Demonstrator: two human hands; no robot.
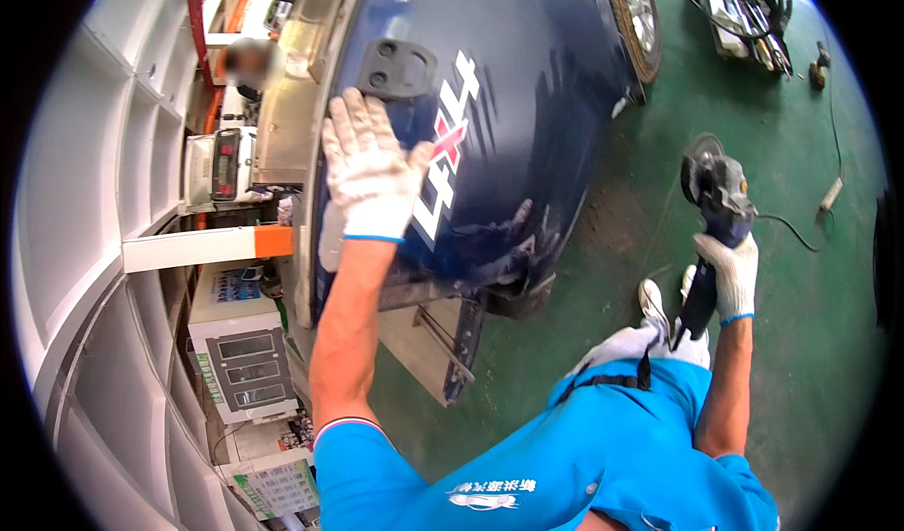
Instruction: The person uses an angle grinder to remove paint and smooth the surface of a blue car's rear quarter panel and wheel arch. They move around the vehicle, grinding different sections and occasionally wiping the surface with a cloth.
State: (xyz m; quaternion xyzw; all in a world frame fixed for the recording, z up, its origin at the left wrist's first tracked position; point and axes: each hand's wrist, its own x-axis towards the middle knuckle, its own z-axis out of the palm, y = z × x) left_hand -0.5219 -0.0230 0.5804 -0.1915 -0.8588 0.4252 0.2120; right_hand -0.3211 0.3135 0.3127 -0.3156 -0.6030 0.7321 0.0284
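Note:
A dark blue vehicle body panel (556,88) with a white and red decal stands ahead of me. My left hand (372,178), in a pale work glove, lies flat against its left side with fingers stretched out. Just beyond the fingertips is a black plastic fitting (397,68) on the panel. In my gloved right hand (734,272) is an angle grinder (723,192), gripped by its dark body. The grinder's disc end points away from me, apart from the panel, and its cord trails off to the right.
A vehicle wheel (640,23) and a tray of tools (744,18) are at the far right. Another small tool (818,68) lies on the green floor (603,343), near a cable connector (831,195). At left are a white cabinet (250,371), a white-and-orange beam (207,248) and a person (250,67).

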